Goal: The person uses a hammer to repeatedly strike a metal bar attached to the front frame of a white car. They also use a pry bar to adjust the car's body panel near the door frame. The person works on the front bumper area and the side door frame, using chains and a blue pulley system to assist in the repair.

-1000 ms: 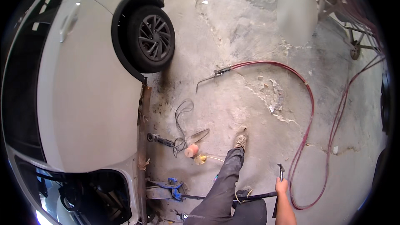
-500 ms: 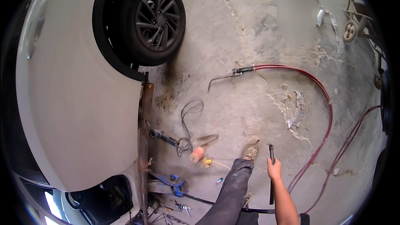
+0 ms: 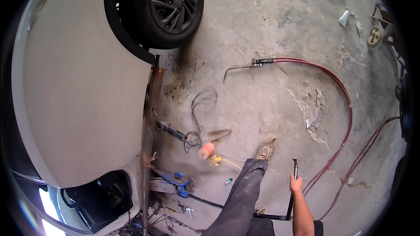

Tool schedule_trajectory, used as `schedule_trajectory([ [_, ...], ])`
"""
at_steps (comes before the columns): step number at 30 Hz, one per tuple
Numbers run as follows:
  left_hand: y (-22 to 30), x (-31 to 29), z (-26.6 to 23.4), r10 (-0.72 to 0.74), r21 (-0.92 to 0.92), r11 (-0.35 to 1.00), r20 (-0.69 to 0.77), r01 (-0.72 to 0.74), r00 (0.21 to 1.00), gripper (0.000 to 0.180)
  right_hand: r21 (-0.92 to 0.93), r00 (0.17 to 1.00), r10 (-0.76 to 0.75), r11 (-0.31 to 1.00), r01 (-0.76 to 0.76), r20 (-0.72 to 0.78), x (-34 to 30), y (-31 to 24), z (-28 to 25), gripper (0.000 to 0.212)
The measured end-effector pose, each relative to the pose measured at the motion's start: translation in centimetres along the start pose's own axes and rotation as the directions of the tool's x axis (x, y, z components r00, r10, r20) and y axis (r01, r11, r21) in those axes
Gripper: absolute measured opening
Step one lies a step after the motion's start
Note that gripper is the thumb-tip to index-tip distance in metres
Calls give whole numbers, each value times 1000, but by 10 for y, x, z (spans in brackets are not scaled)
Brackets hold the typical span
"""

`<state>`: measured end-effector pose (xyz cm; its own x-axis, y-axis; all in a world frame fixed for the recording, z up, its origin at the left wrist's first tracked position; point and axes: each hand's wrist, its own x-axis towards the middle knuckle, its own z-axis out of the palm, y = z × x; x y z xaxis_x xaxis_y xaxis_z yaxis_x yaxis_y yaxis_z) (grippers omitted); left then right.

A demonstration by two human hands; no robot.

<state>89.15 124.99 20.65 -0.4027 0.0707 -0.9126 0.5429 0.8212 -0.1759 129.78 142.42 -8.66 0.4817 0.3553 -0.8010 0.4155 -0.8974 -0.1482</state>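
My right hand (image 3: 296,183) is closed around the upper shaft of a hammer (image 3: 295,168), and the forearm rises from the lower edge. The metal head sticks out above the fist, small and seen nearly edge-on. Below the fist, the dark handle (image 3: 289,207) hangs down beside my forearm. To the left is my dark-trousered leg (image 3: 238,196) with a tan shoe (image 3: 265,148) on the concrete. My left hand is out of view.
A pale car (image 3: 78,105) with a dark wheel (image 3: 175,4) fills the left. Beside it lie a blue floor jack (image 3: 181,184), an orange cylinder (image 3: 206,151), a looped cable (image 3: 193,113) and an angle grinder-like tool (image 3: 173,131). A torch (image 3: 262,61) with red hoses (image 3: 341,87) curves across the floor.
My right hand, still gripping the hammer, has shifted slightly right and down in the picture. The view has moved a little, with the wheel and torch now higher.
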Motion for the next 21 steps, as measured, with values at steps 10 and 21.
schedule_trajectory([
  [10, -115, 1, 94, 224, -33, 974, -57, -226, 973, 38, -11, 971, -225, 974, 225, -85, -77, 85, -42, 42],
  [21, -339, -24, 283, 306, -382, 854, -180, -354, 935, 40, -59, 846, -452, 888, 455, -282, -158, 406, -120, 37],
])
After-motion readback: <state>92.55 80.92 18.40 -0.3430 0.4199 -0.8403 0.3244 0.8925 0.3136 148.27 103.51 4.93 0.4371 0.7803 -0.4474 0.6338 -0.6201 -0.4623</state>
